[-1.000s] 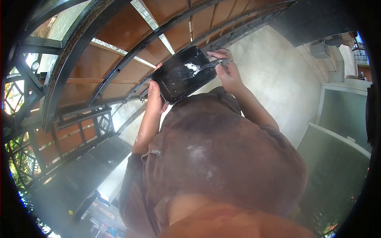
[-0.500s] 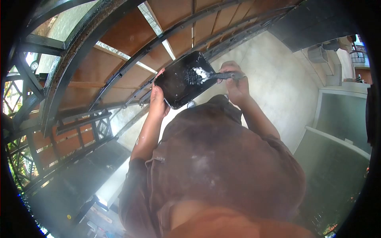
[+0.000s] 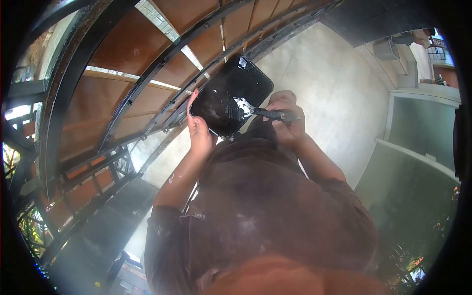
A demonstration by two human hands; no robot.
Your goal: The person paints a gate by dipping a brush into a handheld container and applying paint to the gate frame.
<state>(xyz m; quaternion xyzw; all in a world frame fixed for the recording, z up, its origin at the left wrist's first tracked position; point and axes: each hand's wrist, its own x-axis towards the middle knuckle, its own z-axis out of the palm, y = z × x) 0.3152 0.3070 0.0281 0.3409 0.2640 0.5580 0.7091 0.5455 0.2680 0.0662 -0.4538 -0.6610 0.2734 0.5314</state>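
My left hand [image 3: 200,129] grips the lower left edge of a black rectangular tray [image 3: 223,88], fingers along its side and thumb near the corner. The tray is tilted and carries dark smears and a whitish patch. My right hand [image 3: 287,117] is closed around the dark handle of a brush [image 3: 268,114]. The white-coated end of that brush rests at the tray's right part, over the whitish patch. Pale marks dot my left forearm and the dark shirt.
Curved black metal framework with brown panels [image 3: 128,49] rises at the left, close to the tray. A pale floor [image 3: 324,88] lies beyond my right hand. Greenish glass panels [image 3: 423,132] stand at the right, and a grey bin [image 3: 386,49] is at the upper right.
The tray has turned more upright in my left hand. The brush has shifted slightly left, then down, with my right hand. The camera view has swung, moving the framework leftward.
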